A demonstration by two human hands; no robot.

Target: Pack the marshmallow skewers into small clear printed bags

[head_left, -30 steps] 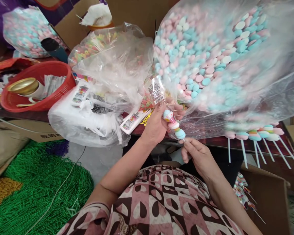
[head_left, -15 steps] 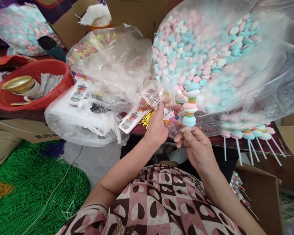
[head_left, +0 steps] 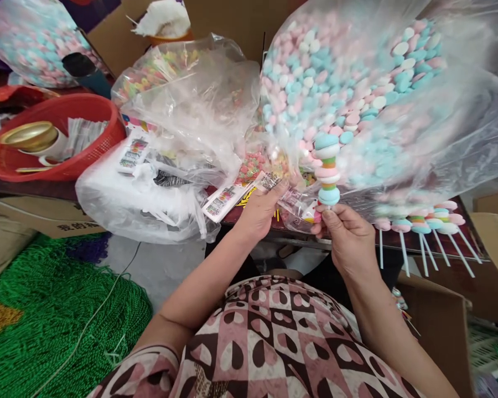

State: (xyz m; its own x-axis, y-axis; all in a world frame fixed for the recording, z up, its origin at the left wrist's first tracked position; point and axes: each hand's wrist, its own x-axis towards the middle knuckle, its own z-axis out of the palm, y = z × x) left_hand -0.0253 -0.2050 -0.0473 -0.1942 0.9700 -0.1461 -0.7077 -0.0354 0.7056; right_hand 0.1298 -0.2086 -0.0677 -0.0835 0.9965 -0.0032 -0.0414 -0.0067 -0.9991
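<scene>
My right hand [head_left: 345,232] is closed around the stick of a candy skewer [head_left: 327,168], held upright with stacked blue, white, pink and green discs. My left hand [head_left: 260,209] pinches a small clear printed wrapper [head_left: 292,203] by its barcode label, just left of the skewer. Behind both hands stands a large clear bag of pink, blue and white candy discs [head_left: 357,94].
Several finished skewers [head_left: 423,224] lie on the dark table at the right, sticks over the edge. Crumpled plastic bags [head_left: 182,110], a white sack [head_left: 128,199], and a red basket [head_left: 53,138] with tape rolls sit left. Green beads [head_left: 58,326] lie below; a cardboard box [head_left: 440,326] stands lower right.
My right hand turned the skewer from tilted to upright and raised it. My left hand lowered, and the wrapper now lies flatter beside the skewer.
</scene>
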